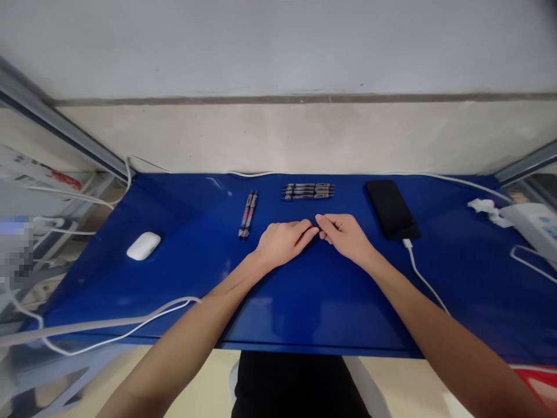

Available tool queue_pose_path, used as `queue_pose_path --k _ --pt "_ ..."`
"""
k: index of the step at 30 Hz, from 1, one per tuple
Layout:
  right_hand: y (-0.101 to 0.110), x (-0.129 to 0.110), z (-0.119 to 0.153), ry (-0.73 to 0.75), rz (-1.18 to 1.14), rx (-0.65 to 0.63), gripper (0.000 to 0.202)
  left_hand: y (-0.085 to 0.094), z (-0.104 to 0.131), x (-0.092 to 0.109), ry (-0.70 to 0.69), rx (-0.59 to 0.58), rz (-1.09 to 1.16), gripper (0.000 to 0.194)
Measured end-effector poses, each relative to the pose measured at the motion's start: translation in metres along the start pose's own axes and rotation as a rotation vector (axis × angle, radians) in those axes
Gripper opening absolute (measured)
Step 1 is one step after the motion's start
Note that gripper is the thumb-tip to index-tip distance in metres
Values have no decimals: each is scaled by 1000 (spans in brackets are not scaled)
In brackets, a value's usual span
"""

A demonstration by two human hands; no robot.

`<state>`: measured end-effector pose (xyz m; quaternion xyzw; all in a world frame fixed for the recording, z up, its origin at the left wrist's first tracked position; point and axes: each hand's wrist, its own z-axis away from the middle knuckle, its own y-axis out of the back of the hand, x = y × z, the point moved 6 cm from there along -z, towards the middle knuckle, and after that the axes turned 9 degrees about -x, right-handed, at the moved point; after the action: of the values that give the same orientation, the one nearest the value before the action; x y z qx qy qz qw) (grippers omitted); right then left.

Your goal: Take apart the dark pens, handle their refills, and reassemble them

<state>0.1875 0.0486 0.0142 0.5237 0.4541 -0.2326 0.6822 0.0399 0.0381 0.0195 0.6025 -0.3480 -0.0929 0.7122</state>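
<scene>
My left hand and my right hand meet above the middle of the blue table, fingertips close together. Both are closed in a pinch; whatever they may hold between them is too small or hidden to make out. Just beyond the hands, several dark-and-clear click pens lie sideways in a neat row. Two more pens rest side by side to the left of my left hand, pointing away from me, with reddish marks on their barrels.
A black phone with a white charging cable lies to the right. At the left is a white earbud case. Crumpled tissue and a white power strip sit at the right edge. Cables cross the front left; a wall stands behind.
</scene>
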Motion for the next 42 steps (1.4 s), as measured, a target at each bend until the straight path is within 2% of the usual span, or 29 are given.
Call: queue_pose_path --k 5,12,17,24,31,38,42 --pt "0 -5 0 35 7 8 55 1 1 2 -43 15 28 40" --pt "0 -10 3 62 10 18 39 -2 -1 -4 20 7 -7 50" --pt "-1 -4 1 59 85 31 46 0 0 -2 15 13 18 44" --pt "-4 -5 0 101 117 6 52 -5 -1 1 -26 -30 -67 50" --pt "-2 -4 1 73 81 18 40 -2 -2 -1 37 -17 -23 49" --pt "-3 -1 0 80 106 63 48 0 1 -2 14 40 43 40" --pt "-3 -3 1 84 80 44 49 -2 -1 -2 -15 26 25 41"
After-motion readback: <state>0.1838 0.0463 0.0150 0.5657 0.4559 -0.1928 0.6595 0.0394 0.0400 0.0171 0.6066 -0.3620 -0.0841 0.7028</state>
